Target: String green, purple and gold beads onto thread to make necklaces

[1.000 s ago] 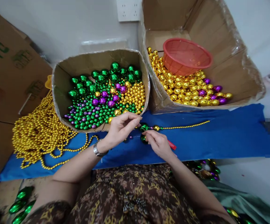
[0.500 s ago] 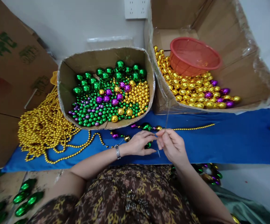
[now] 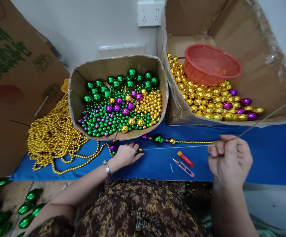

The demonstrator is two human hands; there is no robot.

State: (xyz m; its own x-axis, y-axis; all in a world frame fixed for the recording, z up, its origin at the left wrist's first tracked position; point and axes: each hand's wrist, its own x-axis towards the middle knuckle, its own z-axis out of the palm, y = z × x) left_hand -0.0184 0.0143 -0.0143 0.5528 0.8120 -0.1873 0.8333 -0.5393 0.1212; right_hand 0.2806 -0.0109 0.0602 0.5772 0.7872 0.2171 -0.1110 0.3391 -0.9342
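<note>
a thin white thread (image 3: 175, 147) is stretched over the blue cloth (image 3: 157, 164) between the two hands. it looks pale, smooth and straight, and a small gold bead (image 3: 140, 150) is at its left end, near the fingers. its long axis goes from left to right, almost level, rising very slightly to the right. the right hand (image 3: 230, 161) is closed like a fist and grips the thread; from it a thin grey line — thread or needle, this cannot be told — points up and to the right. the left hand (image 3: 127, 154) is palm down, fingers bent over some beads; whether it grips them cannot be told. behind the thread lies a bead strand (image 3: 158, 139) — shiny purple, green and gold, then a row of fine gold beads pointing to the right hand.
</note>
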